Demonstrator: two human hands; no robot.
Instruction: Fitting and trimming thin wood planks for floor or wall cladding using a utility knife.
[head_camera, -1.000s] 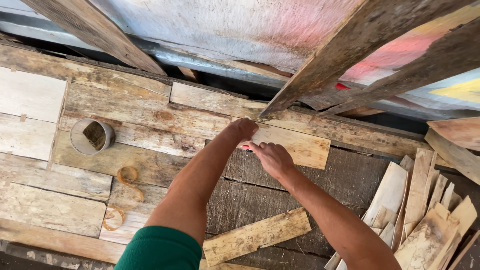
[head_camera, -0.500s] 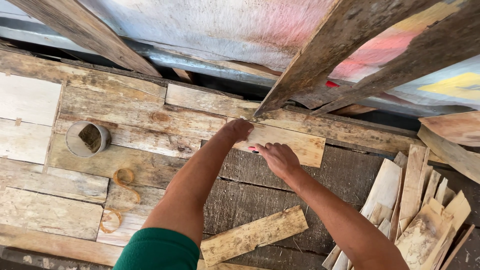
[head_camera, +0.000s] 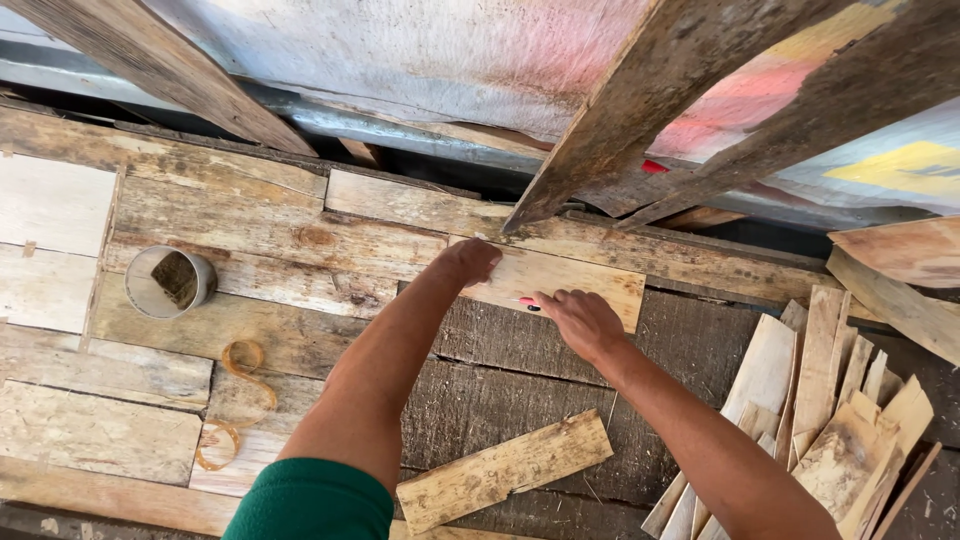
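A pale short wooden board (head_camera: 585, 280) lies across the rough plank tabletop (head_camera: 250, 240). My left hand (head_camera: 468, 262) presses down on the board's left end with the fingers curled. My right hand (head_camera: 582, 320) rests on the board's near edge and holds a small red pencil (head_camera: 529, 302), its tip at that edge. A green sleeve covers my left upper arm at the bottom of the view.
A round grey tin (head_camera: 168, 282) stands at the left. Curled wood shavings (head_camera: 236, 400) lie near the front. A loose short board (head_camera: 505, 483) lies at the front centre. A heap of offcuts (head_camera: 830, 400) fills the right. Slanted beams (head_camera: 640, 110) cross overhead.
Both hands stay on the pale board; the right hand has crept slightly along its near edge. The view has shifted a little.
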